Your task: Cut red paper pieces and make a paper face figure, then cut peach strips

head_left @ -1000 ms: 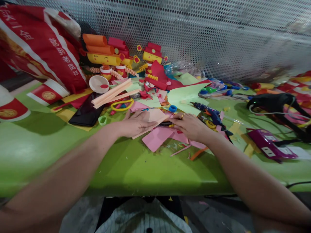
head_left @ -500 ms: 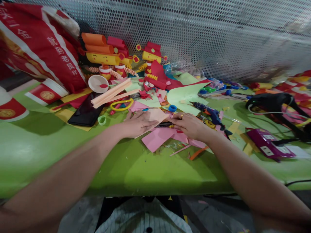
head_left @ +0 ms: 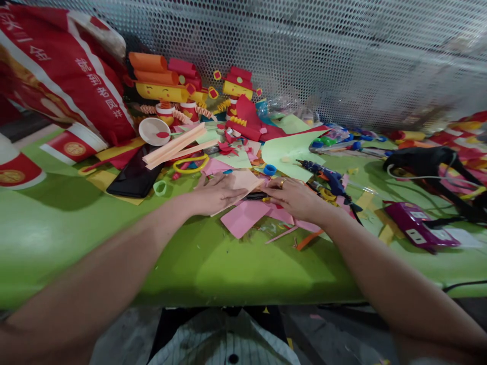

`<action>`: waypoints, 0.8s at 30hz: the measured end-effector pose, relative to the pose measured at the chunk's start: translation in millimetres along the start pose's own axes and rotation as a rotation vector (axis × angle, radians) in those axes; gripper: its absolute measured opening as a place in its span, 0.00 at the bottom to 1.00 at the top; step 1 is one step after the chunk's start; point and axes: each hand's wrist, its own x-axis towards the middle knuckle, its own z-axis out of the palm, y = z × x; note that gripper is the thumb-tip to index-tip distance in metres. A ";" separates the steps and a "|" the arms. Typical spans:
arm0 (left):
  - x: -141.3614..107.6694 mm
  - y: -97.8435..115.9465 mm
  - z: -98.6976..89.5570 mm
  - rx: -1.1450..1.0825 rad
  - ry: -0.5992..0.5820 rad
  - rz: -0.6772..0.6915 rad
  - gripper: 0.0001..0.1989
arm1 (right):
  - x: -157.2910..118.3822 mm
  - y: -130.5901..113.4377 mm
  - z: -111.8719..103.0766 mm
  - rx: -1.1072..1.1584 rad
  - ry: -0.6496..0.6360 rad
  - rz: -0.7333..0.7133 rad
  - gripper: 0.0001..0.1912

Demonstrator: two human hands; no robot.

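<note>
My left hand [head_left: 215, 195] lies flat, fingers stretched, over a sheet of peach paper [head_left: 244, 179] and presses it down. At the sheet's right end is my right hand [head_left: 294, 196], palm down with a ring on one finger. Its fingers reach left to the paper's edge, and their tips are partly hidden. Between the hands a dark object [head_left: 259, 195] shows under the paper; its kind I cannot make out. Pink paper pieces [head_left: 245, 218] lie in front of the hands, and a small blue paper ring [head_left: 270, 169] sits just behind them.
Folded peach strips [head_left: 177, 144], a black phone [head_left: 135, 175] and red paper cups [head_left: 74, 144] are at the left. Paper figures [head_left: 162, 91] stand behind. To the right lie a blue glue gun [head_left: 323, 172] and a purple power strip [head_left: 420, 225] on the green table [head_left: 228, 268].
My right hand has shifted very slightly at the paper's right end. My left hand stays flat on the peach sheet, and the view has moved a little.
</note>
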 end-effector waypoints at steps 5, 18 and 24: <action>1.2 -2.3 1.2 0.013 -0.001 0.018 0.23 | -2.1 -1.7 -4.8 0.045 -0.056 -0.013 0.21; 2.2 -3.3 4.1 -0.001 0.004 0.003 0.23 | -1.0 -11.0 -0.6 0.036 -0.068 0.015 0.19; 2.8 -3.0 4.0 -0.006 0.010 -0.018 0.22 | 0.2 -16.1 -3.6 0.028 -0.043 0.001 0.19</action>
